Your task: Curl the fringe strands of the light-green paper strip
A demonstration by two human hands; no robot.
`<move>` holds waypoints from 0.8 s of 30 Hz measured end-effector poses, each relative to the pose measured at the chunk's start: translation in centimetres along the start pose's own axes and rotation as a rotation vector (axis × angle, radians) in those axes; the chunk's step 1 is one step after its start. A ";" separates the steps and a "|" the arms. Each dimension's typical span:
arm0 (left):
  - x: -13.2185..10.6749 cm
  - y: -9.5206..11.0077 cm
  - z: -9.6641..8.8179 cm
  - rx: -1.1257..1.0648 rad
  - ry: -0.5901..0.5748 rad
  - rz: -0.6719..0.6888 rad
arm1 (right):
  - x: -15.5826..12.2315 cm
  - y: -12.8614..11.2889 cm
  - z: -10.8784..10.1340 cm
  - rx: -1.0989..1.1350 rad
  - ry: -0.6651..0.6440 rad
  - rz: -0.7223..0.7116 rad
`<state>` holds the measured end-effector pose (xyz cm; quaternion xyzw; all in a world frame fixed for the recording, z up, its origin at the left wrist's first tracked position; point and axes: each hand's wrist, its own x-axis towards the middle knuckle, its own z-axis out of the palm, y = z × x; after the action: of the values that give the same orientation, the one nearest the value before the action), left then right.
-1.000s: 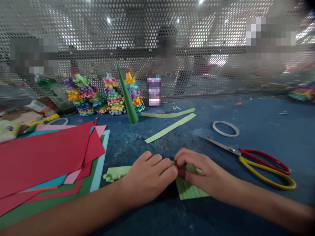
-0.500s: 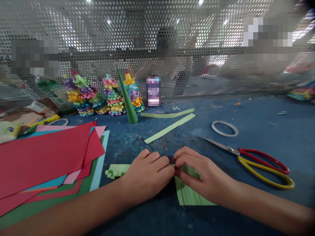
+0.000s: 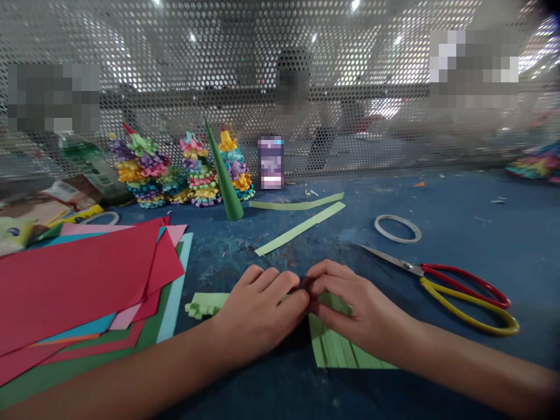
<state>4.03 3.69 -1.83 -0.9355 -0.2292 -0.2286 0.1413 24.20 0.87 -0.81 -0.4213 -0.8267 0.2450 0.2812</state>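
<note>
Seen from the wearer's head, two bare hands meet low in the centre of a scuffed blue table (image 3: 464, 224), working on a piece of light green fringed paper (image 3: 335, 348). The paper lies flat in front of the person, running from left to right beneath both hands; its left end shows small curled loops, while its right end has long, straight cut strips pointing toward the person. The left hand (image 3: 262, 306) is curled nearly closed over the middle of the paper, thumb and forefinger pinched on it. The right hand (image 3: 350, 300) is rounded, its thumb and fingers drawn together on the paper right beside the left fingertips; the exact contact is hidden. Past the hands lie two plain green strips (image 3: 300, 229) and a standing dark green paper cone (image 3: 226, 181), with colourful ruffled paper cones (image 3: 201, 175) behind it. To the left is a stack of coloured paper (image 3: 79, 280), mostly red on top. To the right are scissors (image 3: 420, 270) with one red and one yellow handle, and a white ring (image 3: 396, 238). A perforated metal screen (image 3: 371, 58) closes the back.
</note>
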 end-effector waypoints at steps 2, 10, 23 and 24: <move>-0.1 0.0 0.1 0.012 0.000 0.005 | 0.2 0.2 0.1 0.050 -0.016 0.013; 0.0 -0.1 0.2 0.015 -0.028 -0.011 | 0.1 0.3 0.5 0.131 0.020 0.044; -0.1 0.1 0.5 0.007 -0.034 0.014 | -0.5 -0.3 -0.3 -0.379 0.003 -0.252; -0.1 0.1 0.5 0.004 -0.031 0.015 | -0.5 -0.2 -0.3 -0.440 0.014 -0.287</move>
<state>4.19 3.76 -2.37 -0.9404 -0.2248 -0.2126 0.1412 24.54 0.36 -0.56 -0.3525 -0.9094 0.0140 0.2204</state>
